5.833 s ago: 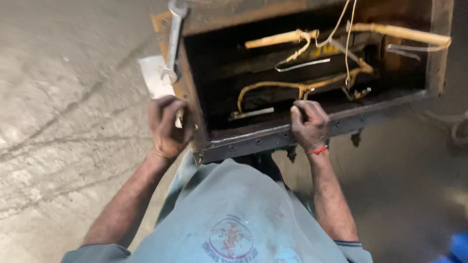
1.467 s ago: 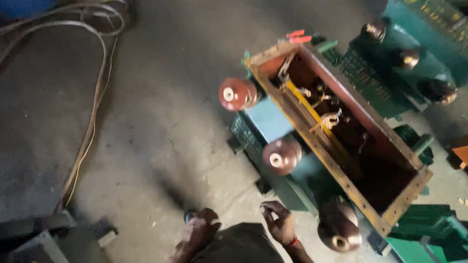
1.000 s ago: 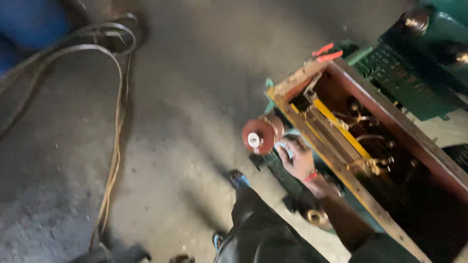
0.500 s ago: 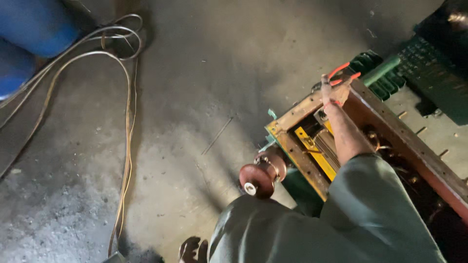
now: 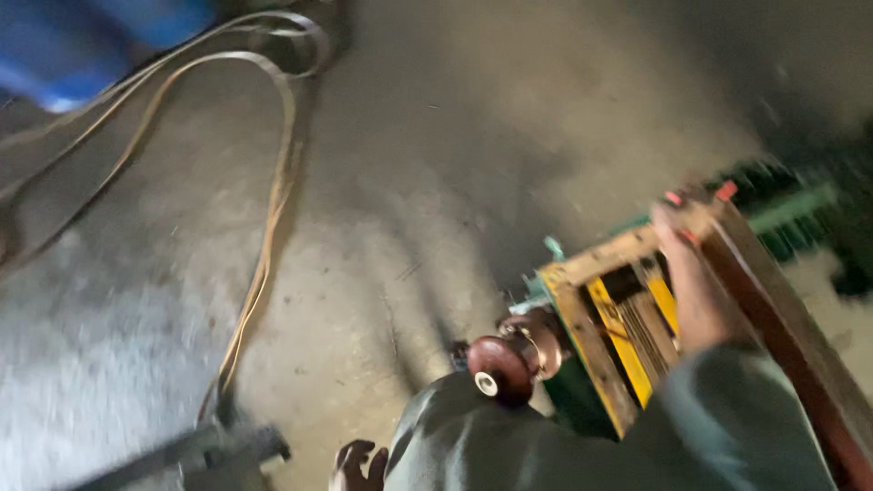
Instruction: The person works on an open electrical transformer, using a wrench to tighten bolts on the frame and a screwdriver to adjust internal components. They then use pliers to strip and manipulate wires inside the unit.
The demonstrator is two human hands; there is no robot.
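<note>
My right hand (image 5: pixel 680 250) reaches out flat along the far corner of an open rusty metal tank (image 5: pixel 582 273), its fingertips at a red-handled tool (image 5: pixel 700 193) lying on the rim. Blur hides whether the fingers grip the tool. Yellow strips (image 5: pixel 618 332) run inside the tank. A brown ceramic insulator (image 5: pixel 498 368) sticks out of the tank's green side, just below my right sleeve. My left hand (image 5: pixel 356 464) hangs low at the bottom edge with its fingers apart and nothing in it.
Long tan cables (image 5: pixel 268 218) loop across the concrete floor on the left. A blue drum (image 5: pixel 82 41) sits at the top left. A dark metal piece (image 5: pixel 214 450) lies at the bottom left. More green equipment (image 5: pixel 800 205), blurred, stands beyond the tank.
The view has swung and closed in on the tank corner. My right hand has stretched further along the rim and now reaches the red-handled tool. My left hand has come into view low down.
</note>
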